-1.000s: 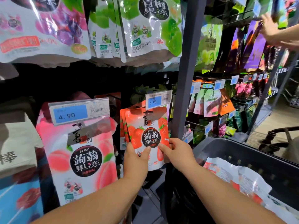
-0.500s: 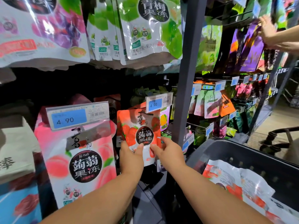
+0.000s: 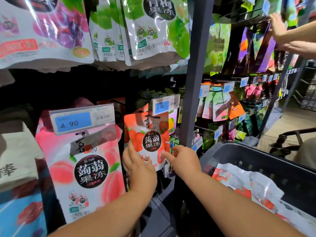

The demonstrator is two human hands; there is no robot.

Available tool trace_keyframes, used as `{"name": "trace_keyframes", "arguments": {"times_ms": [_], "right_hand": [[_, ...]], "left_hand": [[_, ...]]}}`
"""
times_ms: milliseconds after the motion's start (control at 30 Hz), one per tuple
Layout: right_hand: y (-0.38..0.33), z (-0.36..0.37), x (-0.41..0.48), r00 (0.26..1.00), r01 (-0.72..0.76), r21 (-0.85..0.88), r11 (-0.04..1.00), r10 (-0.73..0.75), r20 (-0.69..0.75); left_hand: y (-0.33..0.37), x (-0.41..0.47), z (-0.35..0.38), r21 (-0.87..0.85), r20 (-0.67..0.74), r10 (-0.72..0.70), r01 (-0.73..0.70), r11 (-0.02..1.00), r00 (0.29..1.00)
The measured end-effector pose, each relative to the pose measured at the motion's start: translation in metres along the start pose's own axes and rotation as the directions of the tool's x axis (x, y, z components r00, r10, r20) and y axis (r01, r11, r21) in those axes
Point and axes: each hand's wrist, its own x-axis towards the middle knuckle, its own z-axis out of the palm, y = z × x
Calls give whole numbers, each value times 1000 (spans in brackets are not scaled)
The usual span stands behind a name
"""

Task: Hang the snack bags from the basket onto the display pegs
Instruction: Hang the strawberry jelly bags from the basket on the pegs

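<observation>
A strawberry konjac jelly bag (image 3: 148, 137) sits upright against the display, its top edge tucked just under a blue 4.90 price tag (image 3: 165, 106) (whether its hole is seated on the peg is hidden by the tag). The left hand (image 3: 139, 166) holds the bag's lower left corner, thumb laid on the front. The right hand (image 3: 183, 159) pinches the lower right edge, thumb tip on the front and fingers behind the edge. To the left hangs a larger peach jelly bag (image 3: 89, 168) below its own price tag (image 3: 82, 120); green plum jelly bags (image 3: 159, 28) hang above. At lower right, the dark plastic basket (image 3: 256, 153) holds more strawberry bags (image 3: 239, 182). Another person's hand (image 3: 278, 28) touches bags at upper right.
</observation>
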Motion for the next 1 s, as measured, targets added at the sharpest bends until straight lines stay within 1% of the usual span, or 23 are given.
{"name": "trace_keyframes", "arguments": {"times_ms": [67,133,200,267,367,433,500,533,567,600,700,767,833,933,1000], "right_hand": [[2,-12,-1,999,42,-65,997,-40,33],[6,-25,-3,994,86,-89,992,-80,74],[15,-40,-5,987,116,-100,988,-103,120],[32,-55,-4,983,122,-111,986,-104,154],[73,-80,-3,982,96,-169,981,-66,175],[107,-97,-6,986,36,-206,978,-2,165],[142,-114,-12,987,-64,-192,979,89,130],[158,-123,-16,983,-106,-204,973,133,123],[173,-130,-20,979,-125,-231,965,158,128],[184,-136,-24,974,-125,-275,953,170,147],[206,-143,-33,949,-101,-347,933,195,248],[212,-143,-38,932,-34,-399,916,174,318],[218,-137,-43,920,43,-441,897,137,368],[226,-122,-52,909,77,-467,881,131,396],[230,-114,-55,921,103,-486,868,101,377]], "left_hand": [[2,-6,-1,36,-29,93,-92,995,995],[5,-13,-1,39,-23,191,-190,981,981],[7,-19,6,12,63,294,-295,955,954],[9,-24,17,-7,223,364,-372,928,905],[15,-33,39,-38,438,407,-435,900,802],[22,-35,56,-64,553,418,-464,884,721],[32,-36,75,-44,681,411,-526,849,606],[36,-36,85,-36,742,402,-567,823,536],[41,-36,94,-32,787,389,-599,800,479],[45,-36,101,-27,813,379,-622,783,442],[49,-39,114,-5,833,380,-681,732,401],[46,-42,119,7,825,402,-719,695,396],[44,-42,121,-10,826,413,-722,691,384],[43,-42,124,-22,854,392,-728,685,343],[43,-44,125,-22,863,377,-721,693,336]]}}
